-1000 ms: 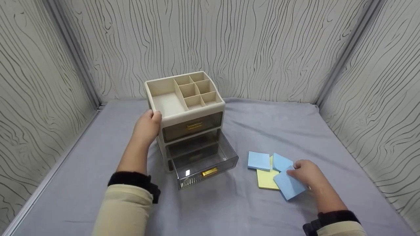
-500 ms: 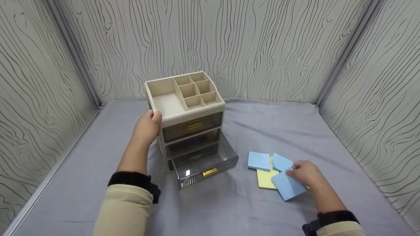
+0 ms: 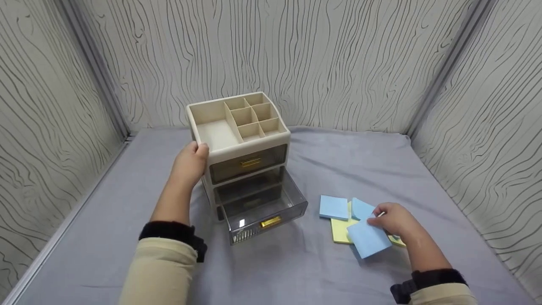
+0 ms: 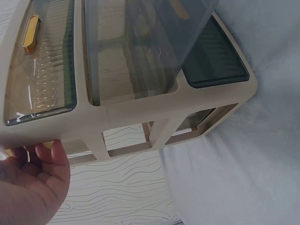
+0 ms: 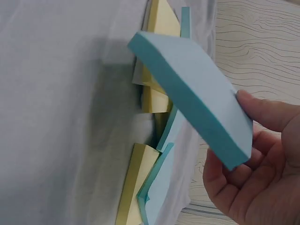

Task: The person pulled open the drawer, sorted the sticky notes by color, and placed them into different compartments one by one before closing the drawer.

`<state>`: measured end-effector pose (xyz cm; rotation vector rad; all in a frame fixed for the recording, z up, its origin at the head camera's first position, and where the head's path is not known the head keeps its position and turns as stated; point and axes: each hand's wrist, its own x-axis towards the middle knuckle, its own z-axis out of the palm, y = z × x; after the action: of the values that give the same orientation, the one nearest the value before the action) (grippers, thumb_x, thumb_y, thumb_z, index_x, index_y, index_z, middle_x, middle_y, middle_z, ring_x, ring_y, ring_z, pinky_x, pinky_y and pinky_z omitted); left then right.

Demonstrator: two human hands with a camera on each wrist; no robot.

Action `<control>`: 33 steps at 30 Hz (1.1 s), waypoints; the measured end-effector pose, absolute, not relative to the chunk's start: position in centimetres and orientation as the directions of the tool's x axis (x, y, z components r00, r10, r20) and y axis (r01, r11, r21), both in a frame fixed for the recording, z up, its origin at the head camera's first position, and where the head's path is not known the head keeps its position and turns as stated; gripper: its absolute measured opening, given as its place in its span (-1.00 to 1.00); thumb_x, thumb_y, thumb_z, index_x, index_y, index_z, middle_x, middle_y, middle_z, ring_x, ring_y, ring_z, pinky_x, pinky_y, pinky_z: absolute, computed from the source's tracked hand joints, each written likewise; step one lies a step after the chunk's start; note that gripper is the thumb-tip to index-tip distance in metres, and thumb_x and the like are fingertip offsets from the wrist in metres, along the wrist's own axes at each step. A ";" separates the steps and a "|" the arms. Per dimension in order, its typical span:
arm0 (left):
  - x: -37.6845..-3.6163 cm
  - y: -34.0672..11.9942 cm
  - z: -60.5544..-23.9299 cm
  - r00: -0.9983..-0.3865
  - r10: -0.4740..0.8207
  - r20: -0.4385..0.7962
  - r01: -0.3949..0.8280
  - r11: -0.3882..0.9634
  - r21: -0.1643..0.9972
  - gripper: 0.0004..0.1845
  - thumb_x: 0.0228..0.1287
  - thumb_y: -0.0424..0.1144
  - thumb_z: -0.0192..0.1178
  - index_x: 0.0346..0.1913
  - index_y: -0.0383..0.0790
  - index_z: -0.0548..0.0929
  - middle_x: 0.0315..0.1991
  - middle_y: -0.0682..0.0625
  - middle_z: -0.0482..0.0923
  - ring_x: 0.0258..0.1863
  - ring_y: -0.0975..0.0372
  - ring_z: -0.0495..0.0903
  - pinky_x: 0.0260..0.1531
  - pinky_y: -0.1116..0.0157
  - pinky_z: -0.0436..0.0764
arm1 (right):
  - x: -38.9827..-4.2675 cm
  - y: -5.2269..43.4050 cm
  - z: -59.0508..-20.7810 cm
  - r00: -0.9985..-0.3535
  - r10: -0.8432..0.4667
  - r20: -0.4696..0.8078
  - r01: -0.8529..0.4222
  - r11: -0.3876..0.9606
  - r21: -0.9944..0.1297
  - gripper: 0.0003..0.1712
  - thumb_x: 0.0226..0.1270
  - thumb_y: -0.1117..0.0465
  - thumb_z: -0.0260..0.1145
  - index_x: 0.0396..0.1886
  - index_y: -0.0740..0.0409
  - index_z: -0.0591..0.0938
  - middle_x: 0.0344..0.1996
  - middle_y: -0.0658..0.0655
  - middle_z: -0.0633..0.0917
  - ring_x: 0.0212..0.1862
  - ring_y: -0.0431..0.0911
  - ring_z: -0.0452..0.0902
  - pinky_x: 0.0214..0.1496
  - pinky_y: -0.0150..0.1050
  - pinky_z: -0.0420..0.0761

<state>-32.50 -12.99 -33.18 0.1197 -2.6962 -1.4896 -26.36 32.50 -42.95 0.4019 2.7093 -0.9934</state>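
Note:
A cream desktop organizer point(image 3: 250, 145) with smoky clear drawers stands left of centre in the head view. Its middle drawer point(image 3: 288, 214), with a gold handle, is pulled out, and nothing shows inside. My left hand point(image 3: 189, 164) grips the organizer's upper left edge; the left wrist view shows the fingers curled at its side. Between thumb and fingers, my right hand point(image 3: 394, 220) pinches a blue sticky note pad point(image 5: 201, 89), lifted and tilted above the others. Beneath and beside it lie more blue pads point(image 3: 333, 207) and yellow pads point(image 3: 340, 231), partly hidden by the hand and held pad.
The organizer's top tray point(image 3: 216, 133) has one large compartment and several small ones. Its top drawer point(image 3: 262, 163) is closed. Grey cloth point(image 3: 271, 275) covers the table, and wood-grain patterned panels point(image 3: 271, 55) enclose the back and sides.
My right hand has raised the blue sticky note pad slightly and shifted it left, showing more of a yellow pad at the right. The left hand and organizer stay put.

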 end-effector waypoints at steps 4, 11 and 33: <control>-32.5 -13.0 -33.2 -0.995 -0.097 0.011 -0.042 0.528 0.848 -0.74 0.35 -0.08 -0.29 -0.39 -0.16 0.26 -0.51 -0.05 0.29 -0.52 0.16 0.28 -0.45 0.29 0.32 | -26.6 32.1 -42.3 -0.944 0.159 -0.289 0.316 0.686 -0.655 -0.65 0.13 0.18 0.33 -0.14 0.27 0.49 -0.23 0.23 0.50 -0.26 -0.02 0.45 -0.27 -0.19 0.53; -32.5 -12.9 -33.2 -0.997 -0.078 0.004 -0.038 0.526 0.850 -0.73 0.36 -0.08 -0.34 -0.41 -0.15 0.23 -0.51 -0.03 0.26 -0.57 0.18 0.23 -0.51 0.30 0.30 | -27.2 30.2 -39.9 -0.964 0.121 -0.235 0.257 0.645 -0.720 -0.63 0.20 0.11 0.28 -0.11 0.27 0.55 -0.25 0.16 0.57 -0.25 -0.03 0.44 -0.26 -0.22 0.50; -32.7 -12.9 -33.2 -0.994 -0.108 0.014 -0.046 0.533 0.845 -0.74 0.36 -0.09 -0.30 -0.40 -0.16 0.27 -0.55 -0.03 0.30 -0.57 0.19 0.28 -0.51 0.30 0.33 | -29.7 19.9 -35.2 -0.996 0.056 0.072 -0.037 0.474 -0.880 -0.76 0.34 0.28 0.10 -0.06 0.28 0.53 -0.32 0.15 0.61 -0.32 -0.09 0.53 -0.21 -0.23 0.55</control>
<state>-32.66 -12.93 -33.23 0.1350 -2.6935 -1.4811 -29.66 19.86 -35.21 0.0180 2.7733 -1.6593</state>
